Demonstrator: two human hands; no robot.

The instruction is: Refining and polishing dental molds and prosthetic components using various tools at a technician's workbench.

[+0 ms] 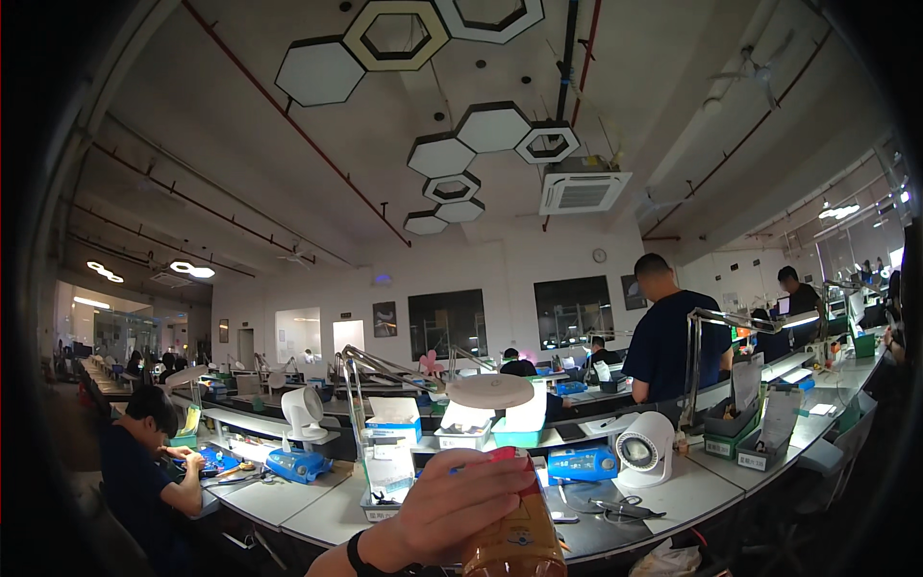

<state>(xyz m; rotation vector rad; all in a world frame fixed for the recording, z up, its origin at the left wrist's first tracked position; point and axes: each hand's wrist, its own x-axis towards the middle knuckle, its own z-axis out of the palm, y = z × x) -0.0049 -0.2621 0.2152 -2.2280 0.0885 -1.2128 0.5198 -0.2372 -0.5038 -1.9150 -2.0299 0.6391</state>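
My left hand (pixel 460 505), with a black band (pixel 358 552) on its wrist, rises from the lower edge in front of the bench. Its fingers are wrapped around the upper part of a bottle (pixel 514 550) with amber-brown contents or body and red at its top. The bottle's base runs out of the picture at the bottom, and the fingers hide much of its upper side. My right hand does not show.
Ahead stretches a curved white bench (pixel 692 495) with a lit lamp (pixel 490 391), blue devices (pixel 583 464), a white fan (pixel 645 450), a handheld tool (pixel 627 508) and grey bins (pixel 766 450). One person (pixel 149 471) works at left; another (pixel 673 327) stands at right.
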